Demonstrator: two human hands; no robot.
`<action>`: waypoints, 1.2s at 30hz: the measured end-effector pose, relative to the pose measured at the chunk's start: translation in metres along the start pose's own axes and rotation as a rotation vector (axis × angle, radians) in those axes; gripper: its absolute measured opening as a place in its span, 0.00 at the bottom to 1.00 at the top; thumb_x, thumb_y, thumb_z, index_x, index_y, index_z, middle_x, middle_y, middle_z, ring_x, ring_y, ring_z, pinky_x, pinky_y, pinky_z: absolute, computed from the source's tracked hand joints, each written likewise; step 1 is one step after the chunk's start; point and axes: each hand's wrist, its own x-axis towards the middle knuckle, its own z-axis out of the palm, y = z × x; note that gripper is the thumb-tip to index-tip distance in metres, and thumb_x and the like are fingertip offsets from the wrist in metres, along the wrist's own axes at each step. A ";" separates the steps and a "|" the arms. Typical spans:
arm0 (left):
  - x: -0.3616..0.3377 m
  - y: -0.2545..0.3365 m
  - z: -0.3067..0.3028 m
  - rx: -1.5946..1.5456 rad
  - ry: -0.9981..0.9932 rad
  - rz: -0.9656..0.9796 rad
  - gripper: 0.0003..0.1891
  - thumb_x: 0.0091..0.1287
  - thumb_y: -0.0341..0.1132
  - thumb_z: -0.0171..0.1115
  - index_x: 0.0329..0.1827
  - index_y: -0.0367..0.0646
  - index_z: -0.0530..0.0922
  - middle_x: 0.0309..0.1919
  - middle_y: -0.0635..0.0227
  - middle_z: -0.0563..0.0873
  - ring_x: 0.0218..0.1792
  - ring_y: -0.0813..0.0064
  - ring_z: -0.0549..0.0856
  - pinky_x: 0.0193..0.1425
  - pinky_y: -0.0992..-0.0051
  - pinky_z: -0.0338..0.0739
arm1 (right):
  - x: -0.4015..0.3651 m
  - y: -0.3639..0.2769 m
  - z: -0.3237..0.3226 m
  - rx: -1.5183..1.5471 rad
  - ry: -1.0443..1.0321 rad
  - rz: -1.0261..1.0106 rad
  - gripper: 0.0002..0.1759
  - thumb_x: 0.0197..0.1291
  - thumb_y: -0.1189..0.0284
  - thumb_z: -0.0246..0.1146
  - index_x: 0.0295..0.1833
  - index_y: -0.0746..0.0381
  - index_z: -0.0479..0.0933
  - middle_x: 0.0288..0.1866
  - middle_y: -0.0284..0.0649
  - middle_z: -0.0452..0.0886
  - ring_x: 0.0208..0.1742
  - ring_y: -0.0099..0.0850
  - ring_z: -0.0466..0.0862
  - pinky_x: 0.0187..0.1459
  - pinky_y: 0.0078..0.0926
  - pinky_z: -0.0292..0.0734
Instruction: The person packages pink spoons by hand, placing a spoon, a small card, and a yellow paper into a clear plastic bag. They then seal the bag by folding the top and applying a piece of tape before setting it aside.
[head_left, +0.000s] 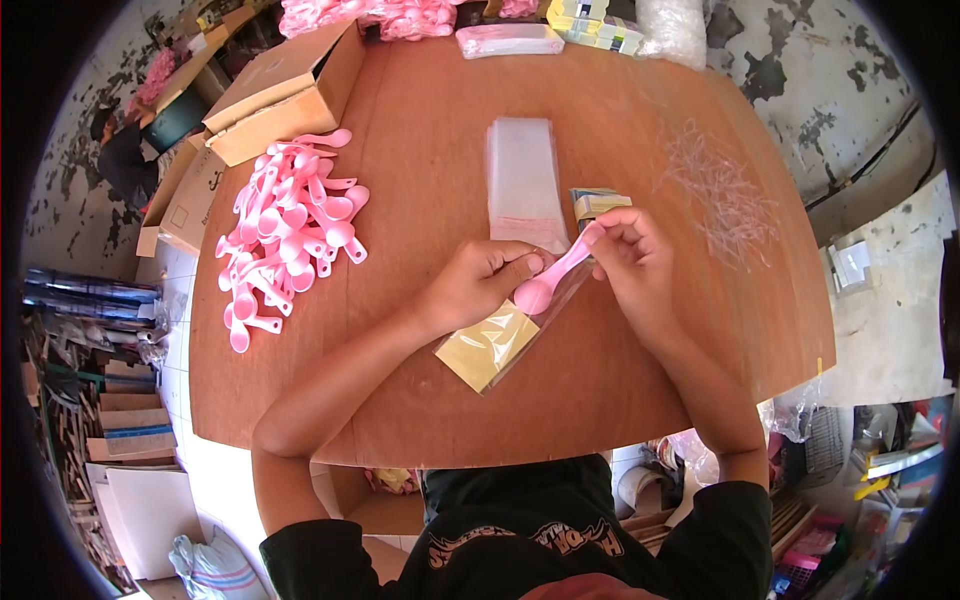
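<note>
1. Black short-sleeved T-shirt with pale lettering (500, 565) lies closest; its wearer faces the broad brown wooden tabletop (420, 130), both forearms reaching in over it.
2. Slanting before the wearer is a narrow clear plastic sleeve (563, 300) with a flat gold card (488, 345) in its near end, probably angled to suit both hands.
3. Left hand (490, 283), at the sleeve's left edge, has thumb and forefinger pinched together, apparently on the plastic, which would steady it; the exact contact is hard to see.
4. Right hand (632, 248), at the sleeve's far end, nips the handle tip of a glossy pink plastic spoon (550, 278), leaving its bowl unobstructed over the sleeve; whether the bowl is inside, I cannot tell.
5. Left of the sleeve sits a loose heap of matching pink spoons (290, 235); beyond it, a neat stack of flat clear bags (522, 165), seemingly kept within reach.
</note>
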 end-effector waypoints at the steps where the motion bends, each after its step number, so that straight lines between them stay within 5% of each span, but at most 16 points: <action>1: -0.001 0.001 0.002 -0.019 -0.006 -0.015 0.15 0.77 0.38 0.53 0.50 0.36 0.83 0.29 0.73 0.85 0.31 0.87 0.77 0.36 0.80 0.74 | 0.000 -0.001 -0.001 -0.001 0.003 0.004 0.07 0.64 0.77 0.65 0.45 0.63 0.74 0.34 0.33 0.81 0.30 0.14 0.77 0.27 0.14 0.71; 10: -0.004 0.001 0.007 -0.033 0.032 -0.055 0.14 0.76 0.36 0.53 0.49 0.35 0.83 0.27 0.73 0.83 0.31 0.89 0.75 0.36 0.80 0.73 | -0.004 -0.006 0.002 -0.014 -0.020 0.048 0.06 0.64 0.77 0.65 0.44 0.65 0.76 0.32 0.33 0.82 0.31 0.16 0.80 0.31 0.14 0.74; 19: -0.004 -0.002 0.008 -0.022 0.011 0.019 0.14 0.76 0.37 0.54 0.47 0.35 0.83 0.25 0.72 0.83 0.29 0.88 0.76 0.34 0.79 0.74 | 0.002 0.009 -0.005 -0.246 -0.157 -0.216 0.06 0.60 0.78 0.67 0.43 0.66 0.83 0.49 0.41 0.80 0.44 0.23 0.81 0.42 0.20 0.76; 25: -0.005 0.001 0.010 -0.131 0.055 0.037 0.15 0.77 0.37 0.52 0.47 0.34 0.82 0.31 0.73 0.84 0.32 0.88 0.76 0.37 0.80 0.74 | -0.003 0.001 -0.003 -0.063 -0.281 0.012 0.07 0.61 0.77 0.67 0.45 0.65 0.83 0.57 0.42 0.77 0.52 0.24 0.79 0.48 0.23 0.77; 30: -0.002 -0.007 0.007 -0.264 0.112 0.044 0.17 0.78 0.40 0.50 0.47 0.35 0.82 0.33 0.73 0.84 0.34 0.88 0.77 0.38 0.80 0.74 | -0.005 -0.009 0.001 0.146 -0.438 0.114 0.23 0.66 0.74 0.64 0.65 0.66 0.72 0.65 0.43 0.71 0.61 0.28 0.76 0.58 0.29 0.74; 36: -0.003 -0.009 0.001 -0.417 0.032 0.012 0.20 0.79 0.45 0.48 0.54 0.38 0.80 0.39 0.70 0.86 0.40 0.83 0.82 0.44 0.78 0.78 | -0.005 -0.020 0.003 0.018 -0.478 -0.056 0.34 0.65 0.66 0.66 0.71 0.68 0.65 0.70 0.46 0.68 0.68 0.34 0.71 0.67 0.35 0.67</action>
